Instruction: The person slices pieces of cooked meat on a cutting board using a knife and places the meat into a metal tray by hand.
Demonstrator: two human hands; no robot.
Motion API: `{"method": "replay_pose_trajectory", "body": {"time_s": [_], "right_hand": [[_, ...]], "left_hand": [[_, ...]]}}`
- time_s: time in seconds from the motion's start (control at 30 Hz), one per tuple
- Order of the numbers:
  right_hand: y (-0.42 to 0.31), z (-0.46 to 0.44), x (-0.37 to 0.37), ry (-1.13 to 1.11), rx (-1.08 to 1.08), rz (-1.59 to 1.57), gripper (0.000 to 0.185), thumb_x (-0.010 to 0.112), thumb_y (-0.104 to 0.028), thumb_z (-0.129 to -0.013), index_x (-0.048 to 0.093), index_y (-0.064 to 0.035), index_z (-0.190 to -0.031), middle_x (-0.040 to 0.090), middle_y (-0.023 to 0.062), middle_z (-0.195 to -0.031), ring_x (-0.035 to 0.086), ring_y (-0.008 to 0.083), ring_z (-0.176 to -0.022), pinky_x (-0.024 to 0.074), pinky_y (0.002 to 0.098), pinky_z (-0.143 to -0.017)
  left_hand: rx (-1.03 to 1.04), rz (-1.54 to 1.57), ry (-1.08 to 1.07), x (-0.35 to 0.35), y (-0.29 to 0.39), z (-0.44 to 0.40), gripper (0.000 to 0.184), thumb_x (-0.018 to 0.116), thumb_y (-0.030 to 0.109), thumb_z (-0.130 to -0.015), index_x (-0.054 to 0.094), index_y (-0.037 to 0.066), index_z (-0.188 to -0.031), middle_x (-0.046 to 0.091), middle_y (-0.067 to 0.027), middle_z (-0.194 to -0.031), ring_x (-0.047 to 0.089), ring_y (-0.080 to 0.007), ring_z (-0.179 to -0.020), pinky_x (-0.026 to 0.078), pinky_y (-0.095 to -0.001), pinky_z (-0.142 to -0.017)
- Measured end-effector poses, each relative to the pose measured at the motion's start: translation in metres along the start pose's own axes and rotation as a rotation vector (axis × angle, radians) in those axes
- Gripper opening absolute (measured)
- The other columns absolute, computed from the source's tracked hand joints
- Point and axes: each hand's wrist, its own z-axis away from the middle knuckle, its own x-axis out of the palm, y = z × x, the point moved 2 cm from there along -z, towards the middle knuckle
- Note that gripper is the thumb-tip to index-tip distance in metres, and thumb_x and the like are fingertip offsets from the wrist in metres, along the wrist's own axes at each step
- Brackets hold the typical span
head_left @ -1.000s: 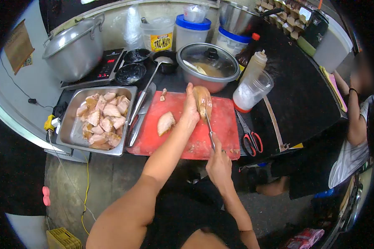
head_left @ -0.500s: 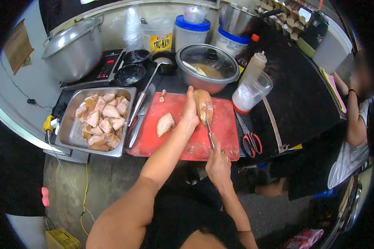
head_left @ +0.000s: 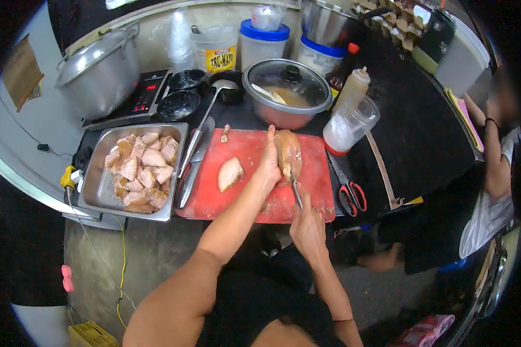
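On the red cutting board [head_left: 205, 199], my left hand [head_left: 270, 159] grips a long piece of cooked meat [head_left: 289, 151] from its left side; some of the fingers are hidden. My right hand [head_left: 308, 231] is closed round a knife [head_left: 297, 195], whose tip touches the meat's near end. A cut chunk of meat [head_left: 230, 174] lies to the left on the board, with a small scrap [head_left: 225, 133] behind it. Further left, a steel pan [head_left: 92, 188] contains several meat chunks [head_left: 142, 168].
A ladle [head_left: 200, 127] lies between pan and board. Behind the board stands a glass-lidded pot [head_left: 286, 95]. Scissors [head_left: 349, 194] and a clear tub [head_left: 350, 124] are at the right. A large pot [head_left: 101, 72] stands back left. Another person [head_left: 495, 156] is at the right.
The meat and my left hand have shifted slightly toward me and to the right. My right hand and the knife have moved slightly nearer to me. The view has shifted a little.
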Motion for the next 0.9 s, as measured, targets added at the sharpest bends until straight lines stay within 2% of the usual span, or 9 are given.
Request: {"method": "replay_pose_trajectory", "body": {"time_s": [0.2,0.3,0.4,0.5,0.7,0.8,0.9], "right_hand": [[-0.002,-0.012,0.002,-0.028,0.045,0.056,0.047,0.048,-0.007,-0.093,0.038,-0.0031,-0.139,0.06,0.0327,-0.073,0.06,0.0506,-0.072,0.0425,0.0602,-0.066],[-0.009,0.001,-0.005,-0.047,0.063,0.038,0.047,0.048,-0.007,-0.093,0.038,-0.0041,-0.139,0.06,0.0329,-0.072,0.06,0.0512,-0.071,0.0433,0.0603,-0.067],[-0.01,0.006,-0.006,-0.054,0.075,0.043,0.049,0.049,-0.006,-0.092,0.038,-0.0053,-0.14,0.061,0.0322,-0.073,0.06,0.0508,-0.071,0.0444,0.0598,-0.067],[-0.006,-0.001,0.001,-0.048,0.083,0.059,0.053,0.049,-0.005,-0.09,0.037,-0.0062,-0.142,0.062,0.0305,-0.073,0.062,0.0491,-0.07,0.0458,0.0592,-0.067],[-0.004,0.002,0.009,-0.036,0.063,0.087,0.061,0.05,-0.001,-0.085,0.036,-0.0068,-0.144,0.062,0.0281,-0.073,0.064,0.0461,-0.067,0.0492,0.0571,-0.064],[-0.002,0.006,0.01,-0.022,0.044,0.081,0.062,0.05,0.0,-0.084,0.037,-0.0061,-0.144,0.062,0.0275,-0.073,0.064,0.0457,-0.067,0.0499,0.0565,-0.063],[0.002,0.002,0.016,-0.018,0.039,0.083,0.063,0.051,0.0,-0.082,0.036,-0.0052,-0.144,0.062,0.0269,-0.073,0.063,0.0456,-0.066,0.0502,0.0563,-0.063]], "left_hand": [[-0.112,0.024,-0.01,0.004,-0.005,0.017,0.06,0.054,0.074,-0.083,0.06,0.017,-0.101,0.061,-0.0018,-0.078,0.06,-0.0162,-0.068,0.052,-0.0337,-0.056],[-0.107,0.01,-0.06,-0.007,0.001,0.009,0.06,0.053,0.074,-0.082,0.061,0.017,-0.099,0.061,-0.0011,-0.076,0.06,-0.0166,-0.065,0.052,-0.0342,-0.054],[-0.019,0.005,-0.029,-0.013,0.004,-0.001,0.059,0.052,0.075,-0.082,0.061,0.018,-0.095,0.061,-0.0013,-0.072,0.06,-0.0169,-0.062,0.053,-0.0355,-0.053],[-0.064,-0.003,0.012,-0.012,-0.002,0.004,0.058,0.052,0.075,-0.082,0.061,0.018,-0.089,0.06,-0.0017,-0.07,0.059,-0.0178,-0.058,0.053,-0.0357,-0.053],[-0.092,-0.018,-0.102,-0.019,0.007,0.005,0.062,0.053,0.075,-0.081,0.059,0.014,-0.089,0.06,-0.0047,-0.069,0.059,-0.0206,-0.056,0.054,-0.0371,-0.052],[0.023,-0.105,0.032,-0.019,0.009,0.005,0.064,0.053,0.076,-0.081,0.058,0.013,-0.09,0.06,-0.0048,-0.068,0.058,-0.0209,-0.055,0.054,-0.0376,-0.052],[-0.015,-0.084,0.058,-0.023,0.002,0.0,0.065,0.053,0.076,-0.081,0.058,0.013,-0.09,0.06,-0.0053,-0.069,0.058,-0.021,-0.055,0.053,-0.0378,-0.051]]}}
